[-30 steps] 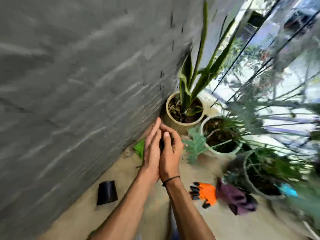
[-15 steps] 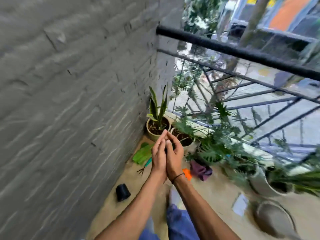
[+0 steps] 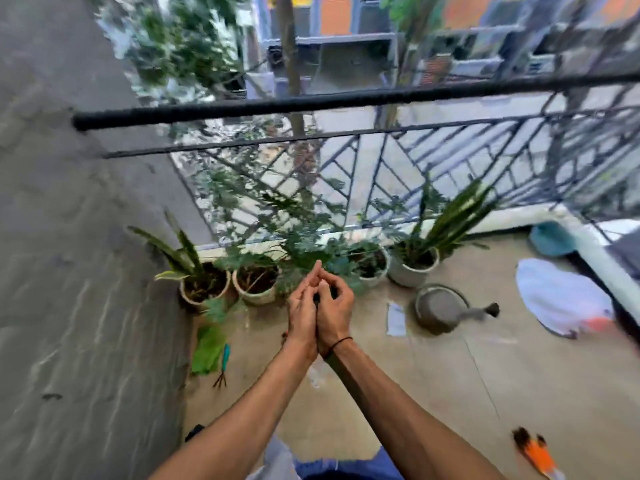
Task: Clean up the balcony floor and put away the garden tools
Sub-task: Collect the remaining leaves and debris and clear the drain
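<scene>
Head view: our hands (image 3: 317, 315) press together, contents unclear; rake (image 3: 223, 367) lies down-left, handle pointing away, nearer our left hand (image 3: 302, 317).

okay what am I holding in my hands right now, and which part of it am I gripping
Your left hand and right hand are pressed together around something small and dark. Only a sliver shows between them, so what it is and where you grip it cannot be told.

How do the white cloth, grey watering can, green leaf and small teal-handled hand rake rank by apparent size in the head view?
1. White cloth, largest.
2. Grey watering can, counting its spout.
3. Green leaf, close to the can's body alone, so this step is unsure.
4. Teal-handled hand rake, clearly smallest.
Motion blur softens all outlines.
</scene>
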